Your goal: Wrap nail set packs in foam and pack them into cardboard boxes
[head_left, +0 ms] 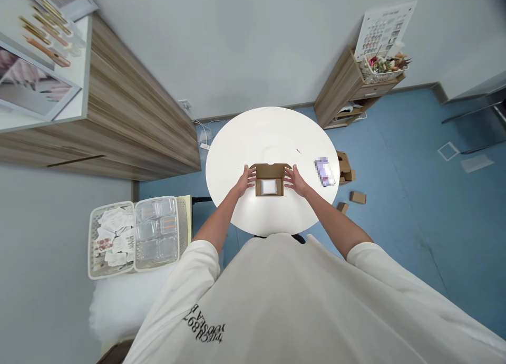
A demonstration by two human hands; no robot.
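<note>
Kraft mailer box (pixel 269 182) open on round white table (pixel 272 134), lid folded back away from the person, white packet (pixel 269 187) lying inside. Left hand (pixel 242 181) and right hand (pixel 296 181) flank the box, fingers (pixel 251 175) spread, tips on its side edges, no pinch. Pixelated flat item (pixel 324 171) lies further right on tabletop. Clear compartment tray (pixel 157 232) sits in basket (pixel 98 269) off left.

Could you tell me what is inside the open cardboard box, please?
A flat white item lies in the cardboard box; what it is and anything beneath it cannot be seen.
</note>
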